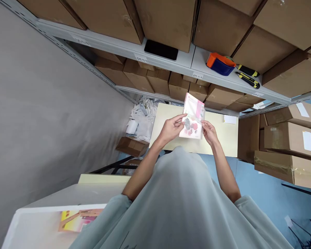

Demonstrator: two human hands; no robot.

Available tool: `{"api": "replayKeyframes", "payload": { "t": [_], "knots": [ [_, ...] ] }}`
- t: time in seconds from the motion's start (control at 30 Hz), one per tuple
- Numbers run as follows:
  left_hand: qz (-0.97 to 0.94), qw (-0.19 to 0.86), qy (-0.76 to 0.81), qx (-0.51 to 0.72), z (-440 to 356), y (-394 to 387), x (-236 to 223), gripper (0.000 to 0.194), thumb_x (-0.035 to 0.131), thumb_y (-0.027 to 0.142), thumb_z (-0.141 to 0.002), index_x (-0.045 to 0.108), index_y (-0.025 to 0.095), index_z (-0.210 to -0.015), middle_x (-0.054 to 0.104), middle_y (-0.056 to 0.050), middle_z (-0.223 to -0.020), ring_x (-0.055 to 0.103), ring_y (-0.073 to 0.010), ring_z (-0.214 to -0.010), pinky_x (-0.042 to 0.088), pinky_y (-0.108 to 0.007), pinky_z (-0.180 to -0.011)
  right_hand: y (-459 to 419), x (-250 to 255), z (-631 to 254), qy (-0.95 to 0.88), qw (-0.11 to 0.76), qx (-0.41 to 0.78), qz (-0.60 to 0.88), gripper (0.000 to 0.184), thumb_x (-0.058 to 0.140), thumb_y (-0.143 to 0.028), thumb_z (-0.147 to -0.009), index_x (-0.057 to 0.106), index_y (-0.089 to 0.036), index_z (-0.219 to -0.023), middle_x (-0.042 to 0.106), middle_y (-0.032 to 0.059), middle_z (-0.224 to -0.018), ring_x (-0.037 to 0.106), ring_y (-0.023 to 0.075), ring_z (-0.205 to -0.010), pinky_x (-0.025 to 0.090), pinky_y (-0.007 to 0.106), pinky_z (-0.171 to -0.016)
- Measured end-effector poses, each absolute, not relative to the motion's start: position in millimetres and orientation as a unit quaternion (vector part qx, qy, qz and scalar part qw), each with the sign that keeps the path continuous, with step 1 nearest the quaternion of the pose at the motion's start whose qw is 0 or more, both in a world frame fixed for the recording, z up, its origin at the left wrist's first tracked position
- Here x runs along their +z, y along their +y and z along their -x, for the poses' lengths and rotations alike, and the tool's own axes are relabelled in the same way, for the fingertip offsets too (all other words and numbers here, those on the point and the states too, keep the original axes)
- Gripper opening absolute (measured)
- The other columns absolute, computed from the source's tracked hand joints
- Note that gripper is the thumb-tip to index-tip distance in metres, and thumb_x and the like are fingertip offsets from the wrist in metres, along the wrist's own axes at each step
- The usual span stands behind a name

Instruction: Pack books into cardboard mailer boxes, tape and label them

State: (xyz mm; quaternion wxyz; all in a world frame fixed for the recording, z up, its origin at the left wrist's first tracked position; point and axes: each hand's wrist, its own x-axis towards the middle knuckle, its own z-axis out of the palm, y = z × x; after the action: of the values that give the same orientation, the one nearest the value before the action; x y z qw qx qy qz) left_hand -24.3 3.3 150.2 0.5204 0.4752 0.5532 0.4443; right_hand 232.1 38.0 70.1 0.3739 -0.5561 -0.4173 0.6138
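Observation:
A flat white and pink printed package (192, 126), with round pink and grey shapes on its front, is held above the cream tabletop (164, 119). A clear, shiny edge along its right side looks like plastic wrap, but I cannot make it out fully. My left hand (171, 128) grips the package at its left edge, fingers lying over the front. At the right edge, the thumb and fingers of my right hand (209, 131) pinch it. A small white label sheet (229, 119) lies on the tabletop, to the right of my right hand.
Cardboard boxes (168, 20) fill the metal shelf (181, 58) ahead. On its edge are a black phone (161, 50), an orange and blue tape dispenser (220, 64) and yellow-black cutters (248, 80). More boxes (282, 138) stack at right; crumpled white paper (145, 116) lies left.

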Motion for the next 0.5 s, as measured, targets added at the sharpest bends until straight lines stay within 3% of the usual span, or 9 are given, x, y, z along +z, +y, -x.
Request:
{"api": "replayKeyframes", "payload": {
  "t": [0.1, 0.23, 0.3, 0.4, 0.5],
  "knots": [
    [-0.465, 0.523, 0.552, 0.454, 22.4, 2.7, 153.8, 0.061, 0.076, 0.039, -0.088, 0.074, 0.009, -0.141, 0.083, -0.012, -0.104, 0.078, -0.0229, -0.108, 0.059, -0.025, -0.089, 38.5, 67.7, -226.3, -0.431, 0.377, 0.599, 0.559, 0.063, 0.077, -0.075, -0.082, 0.069, -0.029, -0.124, 0.078, 0.0009, -0.095, 0.072, 0.021, -0.082, 0.059, 0.031, -0.074],
    [-0.465, 0.515, 0.549, 0.465, 20.7, 2.2, 156.0, 0.061, 0.076, 0.041, -0.087, 0.075, 0.009, -0.139, 0.082, -0.013, -0.113, 0.077, -0.0212, -0.105, 0.059, -0.022, -0.083, 41.3, 68.6, -216.0, -0.434, 0.422, 0.582, 0.543, 0.078, 0.068, -0.073, -0.091, 0.051, -0.03, -0.154, 0.078, 0.0065, -0.129, 0.077, 0.0248, -0.103, 0.062, 0.036, -0.085],
    [-0.459, 0.52, 0.544, 0.471, 20.1, 1.8, 154.4, 0.061, 0.076, 0.041, -0.087, 0.075, 0.01, -0.139, 0.082, -0.014, -0.116, 0.077, -0.0204, -0.102, 0.059, -0.022, -0.082, 44.1, 67.4, -212.6, -0.436, 0.433, 0.562, 0.554, 0.083, 0.064, -0.074, -0.092, 0.047, -0.028, -0.159, 0.075, 0.0092, -0.138, 0.077, 0.0264, -0.109, 0.063, 0.038, -0.09],
    [-0.44, 0.538, 0.535, 0.48, 18.4, 1.3, 149.7, 0.063, 0.076, 0.041, -0.087, 0.073, 0.01, -0.142, 0.082, -0.014, -0.119, 0.078, -0.0193, -0.094, 0.061, -0.024, -0.08, 48.5, 61.5, -210.2, -0.417, 0.428, 0.534, 0.598, 0.075, 0.063, -0.078, -0.09, 0.063, -0.022, -0.139, 0.08, 0.0113, -0.126, 0.078, 0.0276, -0.105, 0.063, 0.039, -0.089],
    [-0.429, 0.538, 0.532, 0.493, 14.7, 0.8, 145.4, 0.062, 0.077, 0.042, -0.088, 0.074, 0.009, -0.141, 0.082, -0.013, -0.116, 0.078, -0.0217, -0.101, 0.062, -0.027, -0.088, 51.5, 52.8, -206.9, -0.396, 0.424, 0.525, 0.623, 0.063, 0.065, -0.079, -0.087, 0.069, -0.022, -0.115, 0.082, 0.0099, -0.109, 0.077, 0.0264, -0.095, 0.063, 0.036, -0.083]
  ]
}}
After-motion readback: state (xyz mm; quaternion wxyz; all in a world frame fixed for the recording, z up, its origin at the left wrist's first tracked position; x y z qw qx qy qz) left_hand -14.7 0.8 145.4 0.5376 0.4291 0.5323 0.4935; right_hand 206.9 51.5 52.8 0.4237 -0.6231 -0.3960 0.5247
